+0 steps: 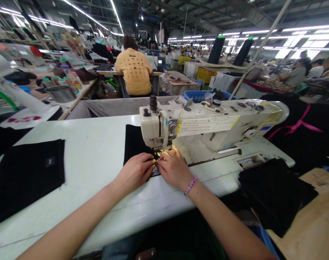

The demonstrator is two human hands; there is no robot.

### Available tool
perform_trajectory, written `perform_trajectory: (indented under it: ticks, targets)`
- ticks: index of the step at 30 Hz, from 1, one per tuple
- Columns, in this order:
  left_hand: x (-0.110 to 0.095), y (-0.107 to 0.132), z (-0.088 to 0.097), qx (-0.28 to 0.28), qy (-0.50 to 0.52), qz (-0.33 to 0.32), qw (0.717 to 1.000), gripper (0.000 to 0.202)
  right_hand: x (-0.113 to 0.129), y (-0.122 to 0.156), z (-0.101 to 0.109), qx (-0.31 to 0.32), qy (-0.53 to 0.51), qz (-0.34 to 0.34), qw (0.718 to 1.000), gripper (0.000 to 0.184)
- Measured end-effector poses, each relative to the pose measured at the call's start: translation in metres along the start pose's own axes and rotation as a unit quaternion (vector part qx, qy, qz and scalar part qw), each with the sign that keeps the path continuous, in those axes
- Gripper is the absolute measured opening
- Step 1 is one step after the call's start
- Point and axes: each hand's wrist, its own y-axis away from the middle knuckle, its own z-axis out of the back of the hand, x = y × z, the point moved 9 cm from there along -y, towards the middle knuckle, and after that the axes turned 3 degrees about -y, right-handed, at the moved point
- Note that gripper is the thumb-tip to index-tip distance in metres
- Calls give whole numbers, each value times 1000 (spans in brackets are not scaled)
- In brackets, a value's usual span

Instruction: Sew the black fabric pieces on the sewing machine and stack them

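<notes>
A piece of black fabric (135, 140) lies under the head of a white sewing machine (207, 124), lit by a warm light near the needle. My left hand (137, 169) rests at its near edge, fingers bent and thumb pinched close to the presser foot. Just right of it, my right hand (173, 167) has its fingers curled, with thumb and fingertips pinching the cloth at the same spot. The fingertips of both hands almost meet. Between them the fabric edge is mostly hidden, as is the needle.
Another black fabric piece with a small label (29, 177) lies at the left of the white table (92, 144). Stacked black pieces (278, 191) sit on cardboard at the right. Thread cones (216, 50) stand behind the machine. A person in a yellow shirt (134, 70) sits ahead.
</notes>
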Motion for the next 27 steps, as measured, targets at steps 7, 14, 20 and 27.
perform_trajectory:
  ticks: [7, 14, 20, 27]
  targets:
    - [18, -14, 1, 1, 4, -5, 1000, 30, -5, -5, -2, 1, 0, -22, 1000, 13]
    - [25, -8, -4, -22, -8, 30, 999, 31, 11, 39, 11, -42, -44, -66, 996, 10]
    - [34, 1, -9, -12, -39, 109, 993, 34, 34, 70, 30, -100, -68, -36, 992, 17]
    - [43, 20, -18, 18, -77, 242, 967, 56, -70, 159, 132, -161, 189, -203, 947, 42]
